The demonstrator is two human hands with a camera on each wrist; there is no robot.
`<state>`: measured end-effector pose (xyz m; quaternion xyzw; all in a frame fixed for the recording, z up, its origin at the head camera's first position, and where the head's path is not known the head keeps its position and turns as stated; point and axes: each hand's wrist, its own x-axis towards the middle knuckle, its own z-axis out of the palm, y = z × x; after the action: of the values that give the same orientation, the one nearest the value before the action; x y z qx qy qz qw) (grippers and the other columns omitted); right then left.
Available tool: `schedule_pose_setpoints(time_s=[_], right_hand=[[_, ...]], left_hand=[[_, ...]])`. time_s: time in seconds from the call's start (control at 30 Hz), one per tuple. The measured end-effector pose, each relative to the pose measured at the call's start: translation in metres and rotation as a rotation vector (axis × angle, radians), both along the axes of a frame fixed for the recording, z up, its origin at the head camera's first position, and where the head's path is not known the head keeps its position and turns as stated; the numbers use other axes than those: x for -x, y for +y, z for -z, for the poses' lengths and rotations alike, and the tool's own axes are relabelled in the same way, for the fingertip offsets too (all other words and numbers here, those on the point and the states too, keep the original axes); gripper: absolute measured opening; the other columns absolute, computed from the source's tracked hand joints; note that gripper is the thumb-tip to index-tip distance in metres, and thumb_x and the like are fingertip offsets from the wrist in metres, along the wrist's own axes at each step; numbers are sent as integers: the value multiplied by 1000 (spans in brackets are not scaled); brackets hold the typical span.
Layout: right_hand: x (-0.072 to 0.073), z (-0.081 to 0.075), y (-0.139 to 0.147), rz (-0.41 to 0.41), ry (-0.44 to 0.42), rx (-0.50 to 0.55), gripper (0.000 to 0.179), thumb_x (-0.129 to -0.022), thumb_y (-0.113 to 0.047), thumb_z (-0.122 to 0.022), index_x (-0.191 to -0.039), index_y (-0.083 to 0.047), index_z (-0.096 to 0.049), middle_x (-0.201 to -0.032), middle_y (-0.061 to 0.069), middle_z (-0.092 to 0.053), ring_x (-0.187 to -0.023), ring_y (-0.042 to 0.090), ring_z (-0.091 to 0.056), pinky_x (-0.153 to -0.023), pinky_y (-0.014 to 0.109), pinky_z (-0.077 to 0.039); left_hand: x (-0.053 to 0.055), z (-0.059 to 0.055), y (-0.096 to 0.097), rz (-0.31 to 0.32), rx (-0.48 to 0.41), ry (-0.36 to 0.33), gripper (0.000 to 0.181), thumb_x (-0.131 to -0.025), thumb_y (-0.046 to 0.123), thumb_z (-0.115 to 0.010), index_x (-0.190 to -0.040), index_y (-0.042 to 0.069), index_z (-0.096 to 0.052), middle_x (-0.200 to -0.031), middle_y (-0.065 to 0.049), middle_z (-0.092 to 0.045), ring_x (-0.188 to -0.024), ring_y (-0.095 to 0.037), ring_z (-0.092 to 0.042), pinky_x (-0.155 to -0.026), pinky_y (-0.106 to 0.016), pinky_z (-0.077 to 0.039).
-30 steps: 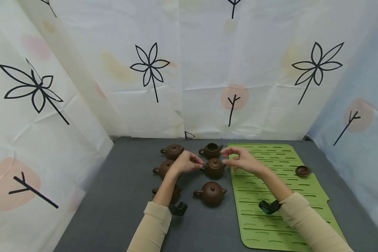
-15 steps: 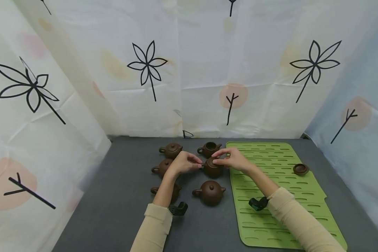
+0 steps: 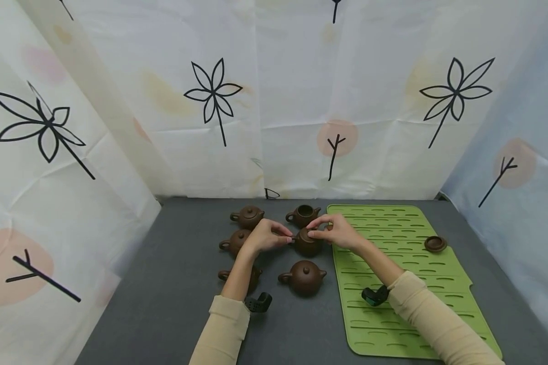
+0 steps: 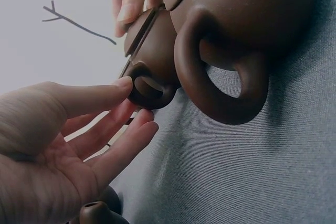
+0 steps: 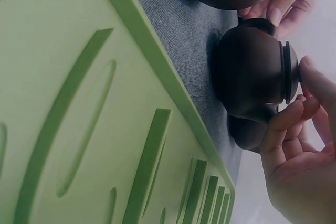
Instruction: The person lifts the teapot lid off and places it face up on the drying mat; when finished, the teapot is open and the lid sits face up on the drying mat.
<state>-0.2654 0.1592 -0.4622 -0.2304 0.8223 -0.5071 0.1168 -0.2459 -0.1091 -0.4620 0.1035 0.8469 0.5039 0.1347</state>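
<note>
In the head view, a brown clay teapot [image 3: 308, 247] stands in the middle of the right column of teapots, beside the green mat. My left hand [image 3: 268, 235] pinches its handle between thumb and fingers, as the left wrist view shows on the loop handle [image 4: 152, 98]. From the other side my right hand [image 3: 340, 233] holds the knob of its lid [image 5: 292, 72] by thumb and fingertips; the knob itself is hidden. The lid sits at the pot's mouth. Nearer me is another lidded teapot [image 3: 306, 279]. Behind is a teapot without a lid [image 3: 303, 217].
Several teapots form a left column: one at the back [image 3: 248, 217], a middle one [image 3: 233, 244] and a front one [image 3: 254, 278] partly behind my left forearm. A loose lid [image 3: 436, 244] lies on the green mat [image 3: 392, 324] to the right. A patterned curtain [image 3: 292, 101] hangs behind.
My right hand has moved left from beside the teapot's spout onto its lid knob. My left hand has stayed at the handle. Over the last half second both hands hardly move.
</note>
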Motion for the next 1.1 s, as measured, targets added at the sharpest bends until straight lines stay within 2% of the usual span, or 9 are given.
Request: schedule_pose_setpoints(time_s=[0.1,0.23,0.37,0.5,0.63,0.73,0.8,0.97,1.1], right_hand=[[-1,-1,0,5,-8,25,24,-102,-13,-77,-122,0,-78,-117,23,-69,-56,7,-50,-57,30,-50],[-3,-4,3,24,-28,56,25,-103,-15,-77,-123,-1,-78,-118,18,-69,-60,10,-55,-60,36,-55],[-5,-10,9,47,-40,89,25,-104,-15,-76,-125,-2,-77,-118,13,-70,-62,13,-56,-59,37,-54],[-9,-17,18,62,-55,121,26,-106,-16,-73,-128,-3,-75,-121,16,-70,-61,16,-52,-58,37,-51],[-13,-23,30,68,-71,159,31,-106,-16,-72,-133,0,-71,-140,26,-65,-64,14,-53,-64,39,-56],[-16,-27,41,77,-64,175,33,-106,-15,-72,-135,1,-70,-154,26,-58,-65,13,-55,-66,36,-59],[-18,-30,48,89,-48,166,33,-106,-16,-72,-135,0,-70,-150,17,-64,-66,11,-58,-65,35,-60],[-25,-38,67,110,-18,109,33,-108,-18,-70,-136,0,-68,-132,4,-69,-82,8,-68,-67,37,-63],[-33,-45,83,117,5,61,36,-111,-20,-66,-140,0,-63,-131,5,-68,-87,11,-71,-68,39,-64]], left_hand=[[-1,-1,0,4,-2,4,10,-98,10,-81,-105,5,-85,-104,-13,-83,-84,-12,-75,-79,-29,-62],[-1,-2,0,0,0,-3,10,-98,11,-81,-105,5,-85,-106,-12,-83,-86,-11,-74,-81,-28,-61],[-1,-2,0,-1,0,-8,10,-99,11,-80,-106,6,-85,-107,-11,-83,-89,-12,-75,-83,-30,-62],[-1,0,0,3,-8,-13,10,-99,11,-80,-106,6,-84,-109,-12,-82,-90,-13,-76,-84,-31,-63],[-1,1,-1,3,-16,-15,9,-100,10,-79,-106,5,-84,-109,-13,-81,-90,-12,-76,-85,-31,-64],[-2,0,-1,0,-19,-19,9,-100,10,-79,-106,6,-84,-109,-12,-81,-91,-12,-75,-85,-31,-63],[-3,0,-1,-4,-19,-24,9,-100,10,-79,-106,6,-84,-109,-11,-81,-90,-12,-74,-85,-30,-63],[-2,1,-2,-2,-16,-24,10,-100,10,-78,-107,6,-83,-109,-11,-81,-91,-11,-74,-86,-31,-63],[-2,1,-2,-2,-12,-23,9,-101,11,-78,-107,7,-84,-109,-10,-80,-92,-12,-73,-87,-32,-62]])
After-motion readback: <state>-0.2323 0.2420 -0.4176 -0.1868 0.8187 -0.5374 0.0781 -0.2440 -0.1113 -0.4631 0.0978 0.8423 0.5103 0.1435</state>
